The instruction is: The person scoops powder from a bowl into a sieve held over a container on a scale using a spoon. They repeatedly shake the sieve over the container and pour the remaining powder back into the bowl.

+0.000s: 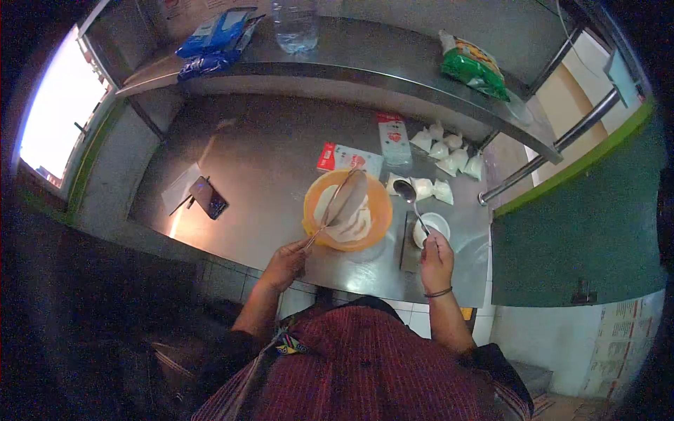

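Note:
My left hand (286, 265) is closed round the handle of a sieve (349, 198), which is tilted over an orange bowl (385, 214). White powder (357, 226) lies in the bowl, partly hidden by the sieve. In my right hand (437, 263) is a metal spoon (405, 189), its dark, shiny head raised and pointing away from me. Just beyond that hand, a small white tub (441, 225) with white contents stands at a dark flat slab (408, 254). Whether the spoon carries anything cannot be made out.
Several tied bags of white powder (449, 154) sit at the back right. Two red-and-white packets (393, 139) lie behind the bowl. A propped phone (208, 197) stands left. The overhead shelf (365, 67) holds blue packets (219, 38), a water bottle (295, 28) and a green bag (474, 67).

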A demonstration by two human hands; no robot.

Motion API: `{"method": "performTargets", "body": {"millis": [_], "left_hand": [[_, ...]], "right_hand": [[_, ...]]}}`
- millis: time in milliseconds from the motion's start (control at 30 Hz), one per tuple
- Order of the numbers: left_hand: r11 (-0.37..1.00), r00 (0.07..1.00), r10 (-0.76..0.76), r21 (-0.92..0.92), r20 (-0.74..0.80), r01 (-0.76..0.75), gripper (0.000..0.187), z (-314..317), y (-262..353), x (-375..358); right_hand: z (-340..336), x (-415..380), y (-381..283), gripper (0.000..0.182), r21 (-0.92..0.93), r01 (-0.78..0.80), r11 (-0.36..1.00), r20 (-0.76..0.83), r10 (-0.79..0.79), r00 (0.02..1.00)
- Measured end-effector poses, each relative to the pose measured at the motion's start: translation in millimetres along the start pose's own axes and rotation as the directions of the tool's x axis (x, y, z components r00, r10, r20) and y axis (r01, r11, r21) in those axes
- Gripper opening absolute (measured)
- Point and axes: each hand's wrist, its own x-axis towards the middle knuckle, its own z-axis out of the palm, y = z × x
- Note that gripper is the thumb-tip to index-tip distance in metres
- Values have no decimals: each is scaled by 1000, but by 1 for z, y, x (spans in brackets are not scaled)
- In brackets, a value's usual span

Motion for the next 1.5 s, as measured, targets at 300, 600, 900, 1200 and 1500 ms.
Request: {"method": "performTargets", "body": {"millis": [300,600,900,1200,1500], "left_hand": [[860,975,-100,-476,197,184,46,-42,-29,18],[882,961,-65,-435,268,181,48,-57,-44,27],[975,969,-21,-209,246,75,41,-63,-18,37],[992,950,66,-124,305,-29,41,-55,14,29],[562,885,438,720,158,-407,56,-57,37,14]], "right_hand": [[89,13,43,39,-85,162,983,-60,-167,984],[112,-3,26,41,-281,270,921,98,-253,963],[95,18,-6,27,-780,211,589,274,18,962],[131,19,6,28,-777,272,567,430,163,888],[84,25,88,25,-489,177,854,283,-37,959]]}}
